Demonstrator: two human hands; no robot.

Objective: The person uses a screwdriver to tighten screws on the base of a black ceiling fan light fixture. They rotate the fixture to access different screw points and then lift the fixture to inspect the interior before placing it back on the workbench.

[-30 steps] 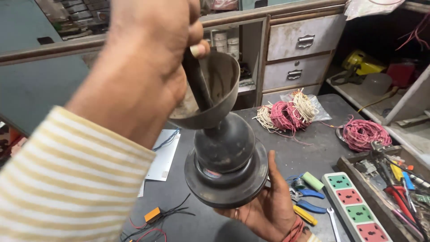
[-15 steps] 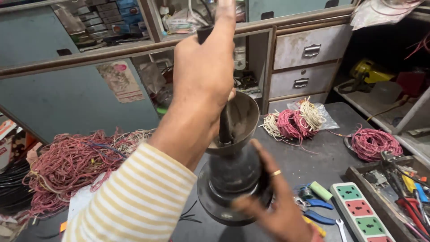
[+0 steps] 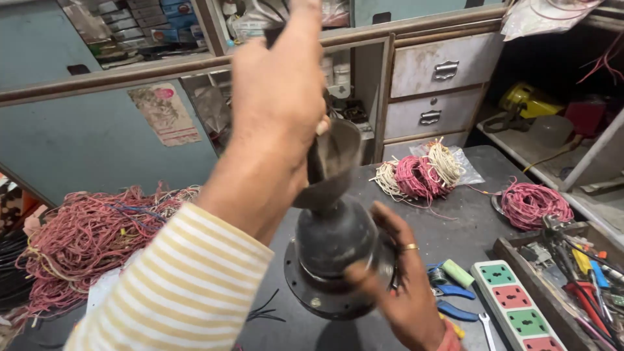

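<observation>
two hands on a dark fan motor (image 3: pixel 335 260): right hand (image 3: pixel 403 286) fingers wrap its body, left hand (image 3: pixel 279 97) fist clamps tool handle in cup; best kept vertical w/ steady base grip.

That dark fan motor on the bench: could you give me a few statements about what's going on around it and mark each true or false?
1. The left hand is raised over the funnel-shaped metal cup on top of the dark motor housing, gripping a dark tool handle. True.
2. The right hand rests flat on the bench, away from the housing. False: it grips the housing's lower side.
3. A multi-socket power strip lies to the right of the housing. True.
4. The coils of wire behind the housing are all blue. False: they are pink-red and cream.
5. A large tangle of reddish wire lies at the left. True.
</observation>
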